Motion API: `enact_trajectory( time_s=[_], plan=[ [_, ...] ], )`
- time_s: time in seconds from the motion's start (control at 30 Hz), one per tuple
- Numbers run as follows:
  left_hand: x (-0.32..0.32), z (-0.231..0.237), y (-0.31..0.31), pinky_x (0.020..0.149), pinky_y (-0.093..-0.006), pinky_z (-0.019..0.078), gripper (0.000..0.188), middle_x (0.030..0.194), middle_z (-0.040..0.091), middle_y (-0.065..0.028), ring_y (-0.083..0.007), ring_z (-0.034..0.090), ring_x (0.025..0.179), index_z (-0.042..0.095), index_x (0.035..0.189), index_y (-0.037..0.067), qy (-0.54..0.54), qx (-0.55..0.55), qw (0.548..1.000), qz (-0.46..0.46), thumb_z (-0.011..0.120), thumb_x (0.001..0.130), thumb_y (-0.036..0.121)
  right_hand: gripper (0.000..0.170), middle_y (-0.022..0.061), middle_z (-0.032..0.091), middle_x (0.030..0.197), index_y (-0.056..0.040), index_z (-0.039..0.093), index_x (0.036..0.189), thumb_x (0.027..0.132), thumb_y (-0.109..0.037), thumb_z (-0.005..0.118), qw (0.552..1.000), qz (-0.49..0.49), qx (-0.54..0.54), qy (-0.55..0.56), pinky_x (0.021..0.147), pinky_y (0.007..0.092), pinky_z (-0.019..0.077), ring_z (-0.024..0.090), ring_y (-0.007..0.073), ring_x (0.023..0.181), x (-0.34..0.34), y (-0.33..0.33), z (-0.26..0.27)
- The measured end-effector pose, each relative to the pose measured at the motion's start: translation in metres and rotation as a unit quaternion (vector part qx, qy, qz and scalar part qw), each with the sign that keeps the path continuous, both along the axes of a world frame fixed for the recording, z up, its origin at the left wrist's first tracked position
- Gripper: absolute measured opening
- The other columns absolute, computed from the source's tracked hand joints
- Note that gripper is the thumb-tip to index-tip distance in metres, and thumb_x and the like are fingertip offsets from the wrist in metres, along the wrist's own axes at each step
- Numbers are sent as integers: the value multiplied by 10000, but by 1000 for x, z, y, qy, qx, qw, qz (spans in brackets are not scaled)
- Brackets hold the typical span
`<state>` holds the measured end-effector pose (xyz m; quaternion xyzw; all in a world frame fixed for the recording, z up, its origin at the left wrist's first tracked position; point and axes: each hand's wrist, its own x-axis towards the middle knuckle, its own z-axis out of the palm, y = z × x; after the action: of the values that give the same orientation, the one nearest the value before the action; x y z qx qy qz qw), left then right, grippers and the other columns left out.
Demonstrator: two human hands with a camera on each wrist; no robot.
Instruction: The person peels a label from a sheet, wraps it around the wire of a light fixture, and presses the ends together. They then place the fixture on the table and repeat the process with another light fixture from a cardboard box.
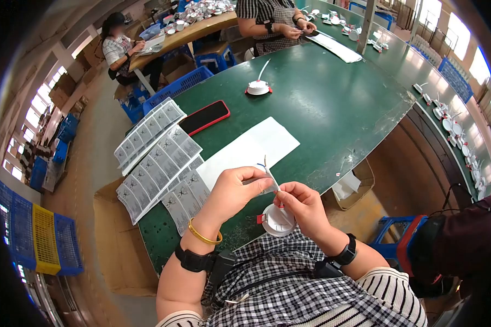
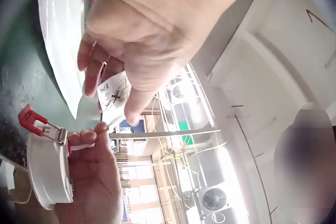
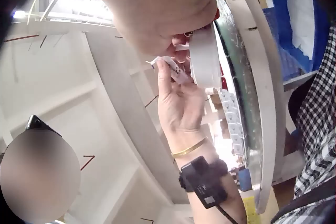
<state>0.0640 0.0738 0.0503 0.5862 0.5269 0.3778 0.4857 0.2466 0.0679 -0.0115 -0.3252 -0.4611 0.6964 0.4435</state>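
A round white downlight (image 1: 279, 222) with red spring clips hangs just under my right hand (image 1: 305, 206), over the near edge of the table. That hand pinches the light's white cable close to the lamp body. My left hand (image 1: 235, 192) holds a small printed label (image 2: 114, 98) between thumb and fingers, at the cable's upper part. Bare wire ends (image 1: 265, 162) poke up above the fingertips. In the left wrist view the lamp's housing (image 2: 48, 171) shows side-on, with a red clip (image 2: 32, 120) and its spring. Fingers partly hide the label in the head view.
On the green table (image 1: 333, 109) lie sheets of printed labels (image 1: 161, 163), a white sheet (image 1: 256, 144), a red-edged phone (image 1: 204, 117) and another downlight (image 1: 258, 87). A cardboard box (image 1: 123, 240) stands left, a blue stool (image 1: 393, 234) right. Another person works across the table.
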Motion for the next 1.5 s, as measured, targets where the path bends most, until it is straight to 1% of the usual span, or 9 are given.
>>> enact_trajectory(
  time_s=[0.3, 0.37, 0.5, 0.57, 0.7, 0.87, 0.97, 1.2, 1.5],
  plan=[
    [6, -6, -8, 703, -224, 475, 140, 850, 663, -44, -84, 589, 777, 665, 939, -18, 71, 136, 988, 12, 608, 872, 91, 163, 29, 616, 810, -5, 572, 943, 880, -143, 630, 985, -7, 115, -131, 625, 219, 462, 569, 69, 731, 1, 15, 16],
    [5, -2, -8, 712, -226, 476, 143, 862, 666, -45, -92, 595, 784, 665, 943, -16, 80, 146, 986, 11, 604, 877, 96, 147, 19, 612, 783, -4, 585, 906, 886, -146, 618, 938, -17, 253, -237, 596, 225, 450, 552, 69, 680, 1, 20, 8],
    [6, -1, -11, 745, -234, 479, 170, 896, 668, -63, -114, 609, 808, 656, 972, -18, 28, 88, 993, 73, 585, 898, 119, 146, 13, 617, 771, -6, 594, 872, 902, -149, 595, 951, -22, 248, -184, 595, 222, 447, 540, 66, 658, 2, 19, 4],
    [-8, -11, -6, 773, -237, 477, 210, 903, 660, -76, -108, 602, 833, 637, 1006, -34, -72, 108, 981, 145, 572, 915, 144, 148, 10, 620, 767, -8, 597, 880, 917, -150, 571, 993, -23, 90, -70, 604, 213, 448, 538, 57, 663, 6, 23, 2],
    [1, -35, -17, 776, -230, 484, 279, 947, 660, -89, -91, 600, 840, 594, 1069, -50, -174, 46, 981, 70, 597, 909, 178, 150, 8, 627, 770, -10, 597, 918, 921, -157, 568, 993, -22, 79, -83, 621, 204, 458, 563, 54, 684, 3, 18, 8],
    [11, -40, -18, 688, -246, 490, 169, 770, 674, -56, -85, 602, 738, 650, 865, -48, -90, 37, 991, 97, 613, 844, 116, 150, 11, 626, 783, -10, 593, 935, 923, -156, 564, 989, -3, 104, -103, 597, 202, 457, 568, 56, 668, 0, 15, 12],
    [5, -29, -24, 738, -250, 504, 189, 888, 668, -79, -112, 620, 795, 631, 988, -65, 14, 23, 998, 57, 551, 873, 62, 150, 11, 613, 770, -7, 591, 933, 927, -152, 555, 990, 1, 101, -93, 577, 203, 452, 557, 54, 645, 0, 14, 11],
    [-3, -35, -31, 811, -244, 465, 218, 876, 667, -79, -117, 609, 855, 635, 987, -62, -169, -43, 981, 90, 556, 869, 103, 151, 7, 593, 748, -4, 579, 912, 927, -152, 554, 998, -6, 39, -51, 553, 204, 435, 533, 53, 612, 0, 11, 8],
    [-9, -35, -31, 727, -239, 482, 171, 820, 651, -70, -111, 599, 770, 639, 873, -44, -61, 12, 991, 116, 521, 885, 79, 142, 11, 592, 728, -13, 567, 872, 929, -140, 544, 997, -57, 36, -29, 523, 206, 422, 526, 54, 582, 6, 9, 14]
  ],
)
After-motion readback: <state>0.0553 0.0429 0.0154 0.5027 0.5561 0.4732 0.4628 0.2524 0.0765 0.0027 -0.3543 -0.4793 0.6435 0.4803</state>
